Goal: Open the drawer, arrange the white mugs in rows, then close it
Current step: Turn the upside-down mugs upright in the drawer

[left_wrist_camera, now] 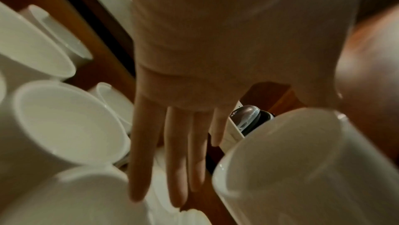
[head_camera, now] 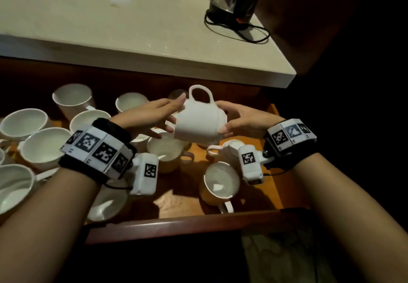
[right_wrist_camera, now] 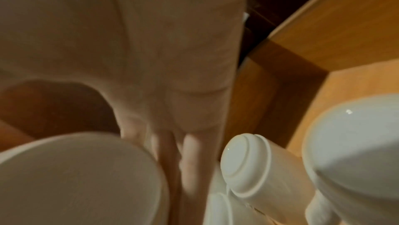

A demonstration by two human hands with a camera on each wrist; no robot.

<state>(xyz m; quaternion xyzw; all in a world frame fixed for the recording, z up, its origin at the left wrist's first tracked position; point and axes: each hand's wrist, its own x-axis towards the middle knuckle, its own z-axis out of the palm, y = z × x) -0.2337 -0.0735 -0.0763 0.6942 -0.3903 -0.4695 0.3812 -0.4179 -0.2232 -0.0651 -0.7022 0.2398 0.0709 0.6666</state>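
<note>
- The drawer (head_camera: 176, 223) stands open (first step done).
- At frame centre, my right hand (head_camera: 240, 119) curls round a tilted white mug (head_camera: 198, 119). My left hand (head_camera: 154, 115) touches it with straight fingers.
- The other mugs (head_camera: 44, 148) lie scattered; rows and closing remain.

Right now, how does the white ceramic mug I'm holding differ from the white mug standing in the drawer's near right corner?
The held white ceramic mug is in the air and tipped sideways, handle up; the near-right white mug stands upright on the wooden drawer floor, handle toward you. Both are plain white with loop handles.
</note>
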